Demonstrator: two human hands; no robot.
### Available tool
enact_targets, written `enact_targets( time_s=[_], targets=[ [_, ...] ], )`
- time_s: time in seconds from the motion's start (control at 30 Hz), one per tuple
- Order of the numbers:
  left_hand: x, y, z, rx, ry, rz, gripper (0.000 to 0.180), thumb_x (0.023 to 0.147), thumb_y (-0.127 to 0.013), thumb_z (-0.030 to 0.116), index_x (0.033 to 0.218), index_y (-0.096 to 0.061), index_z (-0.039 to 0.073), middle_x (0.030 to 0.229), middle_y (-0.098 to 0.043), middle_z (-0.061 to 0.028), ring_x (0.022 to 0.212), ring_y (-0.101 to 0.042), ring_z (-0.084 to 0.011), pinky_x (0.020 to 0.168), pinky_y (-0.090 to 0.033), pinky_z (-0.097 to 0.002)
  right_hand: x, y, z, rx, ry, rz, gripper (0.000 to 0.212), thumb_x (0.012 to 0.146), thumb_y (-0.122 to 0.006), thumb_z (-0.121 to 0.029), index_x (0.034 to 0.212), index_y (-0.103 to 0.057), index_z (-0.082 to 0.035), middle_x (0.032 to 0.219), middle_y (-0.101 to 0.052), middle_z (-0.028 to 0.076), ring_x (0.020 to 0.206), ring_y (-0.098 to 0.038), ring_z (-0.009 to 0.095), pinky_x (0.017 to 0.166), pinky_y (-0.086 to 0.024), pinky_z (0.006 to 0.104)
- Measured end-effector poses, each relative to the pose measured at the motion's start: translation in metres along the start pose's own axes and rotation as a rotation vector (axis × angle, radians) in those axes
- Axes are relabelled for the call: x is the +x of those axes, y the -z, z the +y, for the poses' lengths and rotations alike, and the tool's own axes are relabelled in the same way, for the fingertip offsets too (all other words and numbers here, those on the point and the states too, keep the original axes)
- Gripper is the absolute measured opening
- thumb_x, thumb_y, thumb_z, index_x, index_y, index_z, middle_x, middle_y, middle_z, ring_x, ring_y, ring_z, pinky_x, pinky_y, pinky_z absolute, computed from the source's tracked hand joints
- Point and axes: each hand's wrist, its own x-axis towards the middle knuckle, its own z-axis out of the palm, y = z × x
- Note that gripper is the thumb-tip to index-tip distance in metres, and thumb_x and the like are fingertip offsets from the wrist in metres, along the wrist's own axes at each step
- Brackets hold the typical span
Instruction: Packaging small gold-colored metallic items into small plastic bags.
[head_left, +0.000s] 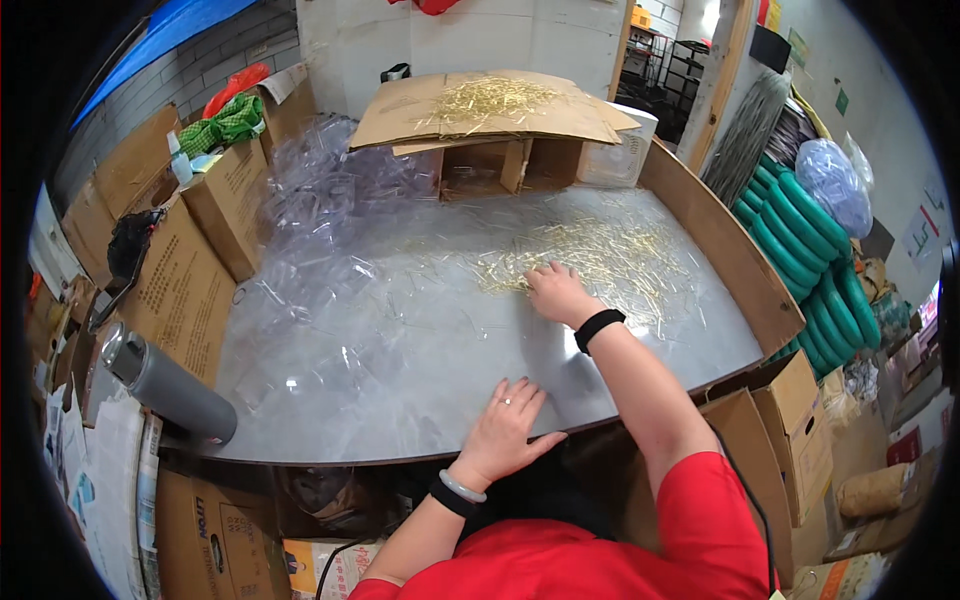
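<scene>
My right hand (560, 294) reaches over the near left side of a loose heap of thin gold strips (610, 255), which look like twist ties. Its fingertips are apart and touch the strips; the thumb is mostly hidden. Close to the table's front edge, my left hand (508, 432) lies with fingers stretched and thumb out, holding nothing. Clear plastic boxes or sleeves (330, 215) pile up across the left of the grey tabletop (440, 340). More gold strips (495, 97) lie on flat cardboard (400, 105) at the back.
A grey flask (170, 385) stands at the front left corner, beside tall cardboard boxes (180, 290). Wooden boarding (720, 245) walls the right side. Under the raised cardboard is an open compartment (480, 170), with a white box (620, 150) alongside. Green coils (790, 225) hang at right.
</scene>
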Motion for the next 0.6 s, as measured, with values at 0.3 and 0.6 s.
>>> enact_targets(
  time_s=[0.3,0.6],
  targets=[
    [0.001,0.004,-0.004,-0.077,0.118,0.196,0.046,0.082,-0.080,0.022,0.115,-0.061,-0.004,0.116,-0.057,-0.0207,0.112,-0.054,-0.0410,0.107,-0.042,-0.0494,-0.046,0.000,-0.060,0.146,0.278,0.097,0.034,0.092,-0.058,-0.017,0.123,-0.063,-0.004,0.118,-0.066,0.015,0.119,-0.059,0.033,0.109,-0.038,0.0563],
    [-0.007,0.007,-0.002,-0.100,0.006,0.277,0.022,0.078,-0.079,0.013,0.091,-0.064,0.005,0.095,-0.058,-0.0131,0.095,-0.057,-0.0352,0.089,-0.049,-0.0447,-0.137,0.012,-0.063,0.190,0.307,-0.089,0.062,0.094,-0.065,-0.032,0.147,-0.046,-0.006,0.156,-0.041,0.017,0.145,-0.037,0.040,0.118,-0.031,0.0560]
  ],
)
